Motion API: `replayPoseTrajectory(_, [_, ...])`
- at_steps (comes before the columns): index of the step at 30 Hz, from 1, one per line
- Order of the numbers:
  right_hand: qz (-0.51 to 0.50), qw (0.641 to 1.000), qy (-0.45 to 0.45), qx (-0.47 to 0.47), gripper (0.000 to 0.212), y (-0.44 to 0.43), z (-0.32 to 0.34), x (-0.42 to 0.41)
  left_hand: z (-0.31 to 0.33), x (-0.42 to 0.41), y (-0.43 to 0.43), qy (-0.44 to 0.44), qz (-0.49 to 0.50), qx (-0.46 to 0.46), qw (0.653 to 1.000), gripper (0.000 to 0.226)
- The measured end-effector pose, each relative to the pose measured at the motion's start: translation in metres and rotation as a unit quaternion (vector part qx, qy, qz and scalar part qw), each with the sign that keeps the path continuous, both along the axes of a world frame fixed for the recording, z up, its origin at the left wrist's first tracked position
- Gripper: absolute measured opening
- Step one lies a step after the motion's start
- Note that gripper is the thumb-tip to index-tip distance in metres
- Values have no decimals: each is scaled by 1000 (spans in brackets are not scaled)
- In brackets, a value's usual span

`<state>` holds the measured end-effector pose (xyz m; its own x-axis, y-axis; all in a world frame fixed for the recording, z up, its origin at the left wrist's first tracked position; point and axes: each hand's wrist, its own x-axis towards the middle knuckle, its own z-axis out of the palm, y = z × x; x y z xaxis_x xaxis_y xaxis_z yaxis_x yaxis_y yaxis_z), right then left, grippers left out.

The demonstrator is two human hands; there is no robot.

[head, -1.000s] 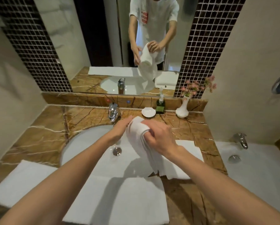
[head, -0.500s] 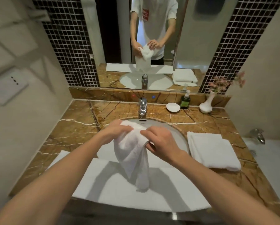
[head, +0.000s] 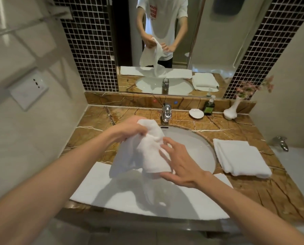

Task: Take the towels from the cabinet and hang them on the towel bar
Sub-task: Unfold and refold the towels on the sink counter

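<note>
Ok, status. My left hand (head: 130, 129) is clamped on the top end of a small white hand towel (head: 147, 152): the fingers are curled round the bunched cloth and the knuckles are up. My right hand (head: 180, 163) is flat-ish with its fingers (head: 167, 140) spread. They lie against the towel's right side and the thumb is at its lower edge, so that hand is touching, not gripping.

The towel hangs loose between both hands. Its lower end is just above a long white towel (head: 112, 195) spread along the counter's front edge, directly under my hands. I can't tell if the two touch.

The sink basin (head: 197, 147) is under and just beyond my right hand. The chrome faucet (head: 166, 113) is beyond my left hand's fingertips.

A folded white towel (head: 241, 160) lies on the brown marble countertop (head: 94, 124), right of my right hand and well apart from it. Far right along the back ledge are a white soap dish (head: 196, 114), a dark pump bottle (head: 209, 107) and a white vase (head: 231, 112) with pink flowers.

The mirror (head: 209, 41) ahead shows both hands on the hanging towel. A white wall plate (head: 29, 89) is far left of my left arm. A tub tap (head: 281, 143) is at far right.
</note>
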<state>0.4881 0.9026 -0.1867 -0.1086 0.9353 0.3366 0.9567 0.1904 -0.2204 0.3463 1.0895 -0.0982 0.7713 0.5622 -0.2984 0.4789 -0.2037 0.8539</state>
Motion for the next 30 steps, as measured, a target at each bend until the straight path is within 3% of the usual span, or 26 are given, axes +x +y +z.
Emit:
replayPoseTrajectory(4, [-100,977,190,-9,72,0,-7,14,22,-9,-8,0,-102,107,989,10])
replayPoseTrajectory(6, [-128,959,247,-43,59,11,-9,16,33,-10,-18,5,-144,147,979,6])
replayPoseTrajectory(9, [-79,935,331,-101,40,33,1,-2,40,-8,-27,-3,-183,162,970,31])
replayPoseTrajectory(12, [-74,894,423,-125,26,47,8,-23,39,-10,-27,-23,-172,153,973,37])
replayPoseTrajectory(14, [-80,881,436,-164,20,52,6,-27,37,-14,-24,-41,-154,145,976,37])
replayPoseTrajectory(15, [-74,894,414,-154,16,54,3,-25,35,-17,-21,-48,-143,146,978,36])
replayPoseTrajectory(17, [-76,909,371,-173,30,57,-5,-20,32,-22,-18,-54,-120,154,979,34])
replayPoseTrajectory(21, [-128,900,367,-198,35,54,-15,2,25,-30,-12,-78,-63,157,983,31])
replayPoseTrajectory(24, [-166,888,381,-197,19,45,-13,16,22,-34,-7,-80,-41,185,979,28])
replayPoseTrajectory(30, [-204,898,381,-81,16,20,6,40,19,-41,5,-1,-57,250,967,21])
